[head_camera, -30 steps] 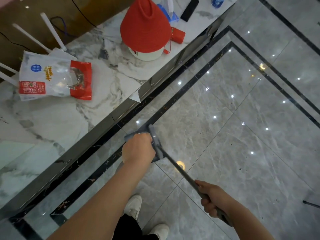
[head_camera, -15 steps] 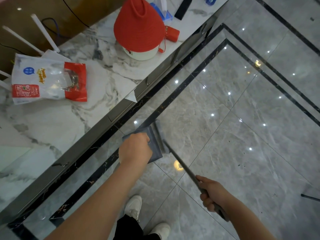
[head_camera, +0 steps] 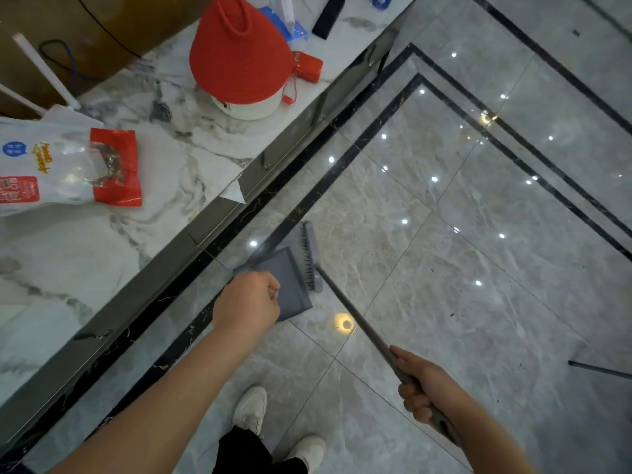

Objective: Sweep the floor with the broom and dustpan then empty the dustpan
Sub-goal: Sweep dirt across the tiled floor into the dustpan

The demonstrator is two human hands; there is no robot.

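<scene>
A grey dustpan [head_camera: 290, 285] sits low on the glossy grey tile floor [head_camera: 444, 268], beside the black border stripe. My left hand [head_camera: 248, 304] grips the top of its handle, which the fist hides. The grey broom head [head_camera: 310, 258] stands against the dustpan's right edge, bristles toward the pan. Its long grey handle [head_camera: 359, 323] runs down and right into my right hand [head_camera: 424, 388], which is curled round it. Small dark specks lie scattered on the tiles to the right.
A marble-topped counter [head_camera: 136, 234] runs along the left, carrying a red cone-shaped cover [head_camera: 239, 53], a white and red plastic bag [head_camera: 68, 165] and small items. My white shoes [head_camera: 251, 410] are below. A dark rod [head_camera: 598, 369] lies at the right edge.
The broom head has swung from lying over the dustpan to its right edge, and more of the pan shows. Both hands keep their holds.
</scene>
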